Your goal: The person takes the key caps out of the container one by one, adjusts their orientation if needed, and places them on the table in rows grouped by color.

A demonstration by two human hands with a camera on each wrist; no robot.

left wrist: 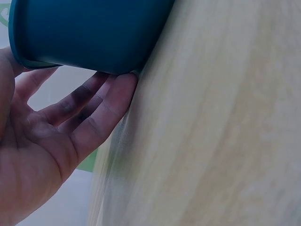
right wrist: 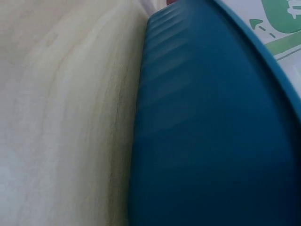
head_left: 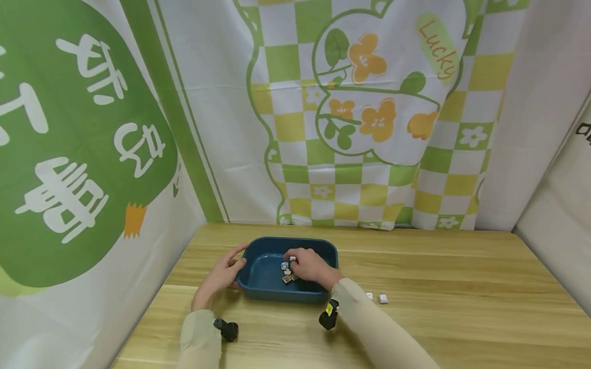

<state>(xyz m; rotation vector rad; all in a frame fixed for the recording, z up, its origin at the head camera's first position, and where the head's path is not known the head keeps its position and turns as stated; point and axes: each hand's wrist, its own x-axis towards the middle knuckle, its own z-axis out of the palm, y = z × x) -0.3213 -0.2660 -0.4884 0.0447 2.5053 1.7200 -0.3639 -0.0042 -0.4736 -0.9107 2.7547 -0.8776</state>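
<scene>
A dark blue rectangular bin (head_left: pixel 285 296) sits on the table. My left hand (head_left: pixel 220 275) holds its left end, thumb at the rim. In the left wrist view the fingers (left wrist: pixel 110 106) reach up against the outer wall, low near the tabletop. My right hand (head_left: pixel 311 266) is over the right part of the bin, fingers bent down inside. A small white block (head_left: pixel 293 258) shows between its thumb and index finger. Several small white and brownish blocks (head_left: pixel 286 279) lie on the bin floor by these fingers. The right wrist view shows only the bin's outer wall (right wrist: pixel 207 122) and tabletop.
Two small white blocks lie on the wooden table (head_left: pixel 468 313) right of the bin, one white block (head_left: pixel 383 299) beside another partly behind the right sleeve. A patterned curtain (head_left: pixel 377 127) hangs behind the table, with a green and white cloth (head_left: pixel 79 142) at left.
</scene>
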